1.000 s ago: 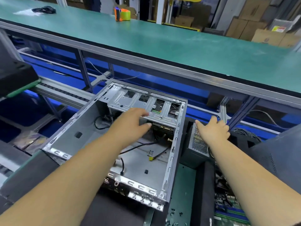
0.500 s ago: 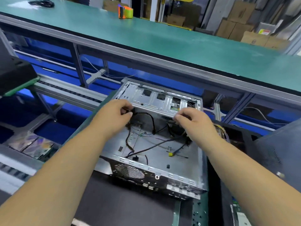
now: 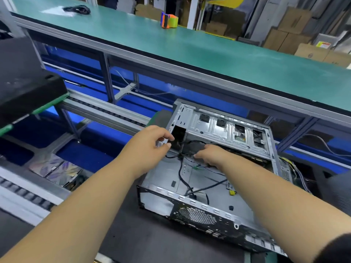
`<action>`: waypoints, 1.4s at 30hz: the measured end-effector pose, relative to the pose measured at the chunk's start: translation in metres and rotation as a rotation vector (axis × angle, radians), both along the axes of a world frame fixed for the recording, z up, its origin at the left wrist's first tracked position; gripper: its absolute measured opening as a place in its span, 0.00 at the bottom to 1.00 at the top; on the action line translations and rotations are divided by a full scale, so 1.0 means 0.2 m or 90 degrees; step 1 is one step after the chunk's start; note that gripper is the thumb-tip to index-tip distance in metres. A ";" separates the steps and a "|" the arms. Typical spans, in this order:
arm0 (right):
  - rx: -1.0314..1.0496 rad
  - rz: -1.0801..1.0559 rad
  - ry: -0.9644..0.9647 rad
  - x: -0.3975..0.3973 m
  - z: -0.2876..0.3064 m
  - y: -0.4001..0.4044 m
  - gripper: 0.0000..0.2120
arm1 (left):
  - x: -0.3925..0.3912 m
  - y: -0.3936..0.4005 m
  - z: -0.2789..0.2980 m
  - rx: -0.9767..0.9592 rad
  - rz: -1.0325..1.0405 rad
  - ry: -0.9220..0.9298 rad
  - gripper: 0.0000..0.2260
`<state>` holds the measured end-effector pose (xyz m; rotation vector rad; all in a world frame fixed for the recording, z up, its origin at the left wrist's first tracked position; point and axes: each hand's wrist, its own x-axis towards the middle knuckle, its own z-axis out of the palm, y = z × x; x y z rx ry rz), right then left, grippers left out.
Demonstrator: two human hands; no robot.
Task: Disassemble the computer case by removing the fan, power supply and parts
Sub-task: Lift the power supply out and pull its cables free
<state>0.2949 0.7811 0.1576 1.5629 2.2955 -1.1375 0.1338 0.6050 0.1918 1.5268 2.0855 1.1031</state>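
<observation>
The left hand pinches the left wall of the open computer case near its far left corner, fingers curled on the metal edge. Just right of it, inside, the right hand reaches down onto the black cables, fingers bent; whether they grip is unclear. Those cables run toward the near wall across a mostly stripped floor, nearer the right hand.

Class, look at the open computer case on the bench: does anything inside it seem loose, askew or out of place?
Yes. Black cables sprawl unconnected across the floor of the computer case, which sits skewed to the bench edge. Nothing looks broken or spilled.
</observation>
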 end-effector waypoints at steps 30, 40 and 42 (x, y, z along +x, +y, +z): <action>0.196 0.092 0.310 0.38 0.32 -0.13 0.16 | 0.02 0.35 -0.08 -0.196 -0.147 0.461 0.23; 0.159 -0.011 0.350 0.53 0.27 -0.10 0.10 | 0.09 0.26 0.02 -0.143 -0.082 0.371 0.07; 0.149 -0.004 0.328 0.54 0.25 -0.10 0.08 | 0.10 0.25 0.04 -0.158 -0.090 0.398 0.08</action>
